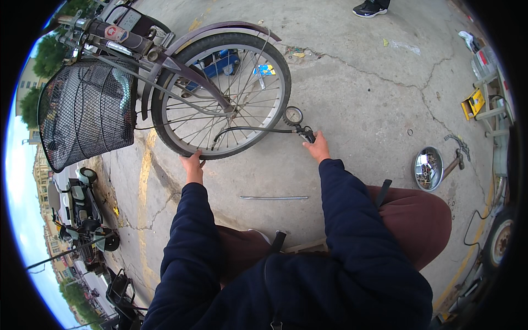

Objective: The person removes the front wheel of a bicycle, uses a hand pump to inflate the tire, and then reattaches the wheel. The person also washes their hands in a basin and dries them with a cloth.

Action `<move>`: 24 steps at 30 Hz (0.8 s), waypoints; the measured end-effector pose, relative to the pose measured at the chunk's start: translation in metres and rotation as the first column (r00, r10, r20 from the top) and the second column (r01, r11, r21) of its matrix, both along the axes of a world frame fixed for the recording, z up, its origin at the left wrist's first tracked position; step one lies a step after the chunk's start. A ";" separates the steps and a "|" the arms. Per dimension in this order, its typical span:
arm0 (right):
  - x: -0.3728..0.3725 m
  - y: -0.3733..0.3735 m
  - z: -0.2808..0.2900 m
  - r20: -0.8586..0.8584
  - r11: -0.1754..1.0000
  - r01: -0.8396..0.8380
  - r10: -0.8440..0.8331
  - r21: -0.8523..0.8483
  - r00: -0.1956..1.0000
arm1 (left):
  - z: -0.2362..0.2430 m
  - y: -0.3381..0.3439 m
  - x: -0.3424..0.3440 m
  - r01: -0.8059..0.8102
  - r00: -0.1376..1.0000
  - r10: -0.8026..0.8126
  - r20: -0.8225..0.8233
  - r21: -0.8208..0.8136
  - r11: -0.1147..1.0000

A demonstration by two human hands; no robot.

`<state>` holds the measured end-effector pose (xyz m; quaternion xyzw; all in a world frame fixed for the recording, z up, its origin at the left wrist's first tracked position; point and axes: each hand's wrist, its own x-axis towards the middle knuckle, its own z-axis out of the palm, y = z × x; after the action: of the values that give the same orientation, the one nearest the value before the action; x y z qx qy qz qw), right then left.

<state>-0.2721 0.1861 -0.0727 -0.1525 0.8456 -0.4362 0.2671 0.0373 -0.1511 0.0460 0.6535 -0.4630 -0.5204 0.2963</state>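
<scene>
A bicycle's front wheel (285, 82) with wire spokes fills the upper middle, its purple fork and mudguard around it. My left hand (192, 164) grips the lower left of the tyre, fingers and thumb bent round it. In my right hand (318, 147) is a black tyre inflator (304, 132), just right of the wheel. A round pressure gauge (293, 115) sits on the inflator. From it a thin black hose (250, 128) runs left across the spokes to the lower rim; whether its end is fixed on the valve is too small to tell.
A metal rod (274, 197) lies on the concrete before me. To the right are a metal bowl (438, 157) of small parts, a hammer (458, 159) and a yellow box (473, 104). A wire basket (88, 110) hangs on the bicycle. Another person's shoe (371, 8) stands at the top.
</scene>
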 end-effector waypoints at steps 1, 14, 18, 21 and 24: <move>0.000 0.000 0.000 0.006 1.000 0.006 -0.007 0.010 1.000 | 0.001 0.000 0.000 0.001 1.000 -0.001 -0.001 0.000 1.000; -0.007 -0.004 -0.012 0.136 0.996 -0.073 0.079 -0.046 0.988 | 0.016 0.004 0.029 0.056 0.964 -0.066 -0.258 -0.046 0.997; -0.007 -0.003 -0.010 0.149 0.995 -0.092 0.095 -0.027 0.984 | 0.028 -0.003 0.031 0.144 0.909 -0.202 -0.365 -0.182 0.973; -0.008 -0.002 -0.009 0.164 0.991 -0.136 0.135 -0.004 0.977 | 0.041 -0.006 0.030 0.135 0.904 -0.219 -0.368 -0.240 0.961; -0.008 -0.002 -0.009 0.169 0.989 -0.146 0.147 -0.020 0.975 | 0.052 -0.007 0.030 0.186 0.909 -0.284 -0.306 -0.312 0.932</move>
<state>-0.2806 0.1838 -0.0815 -0.1776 0.8047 -0.4297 0.3691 0.0674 -0.1584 0.0981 0.4430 -0.5474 -0.5896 0.3956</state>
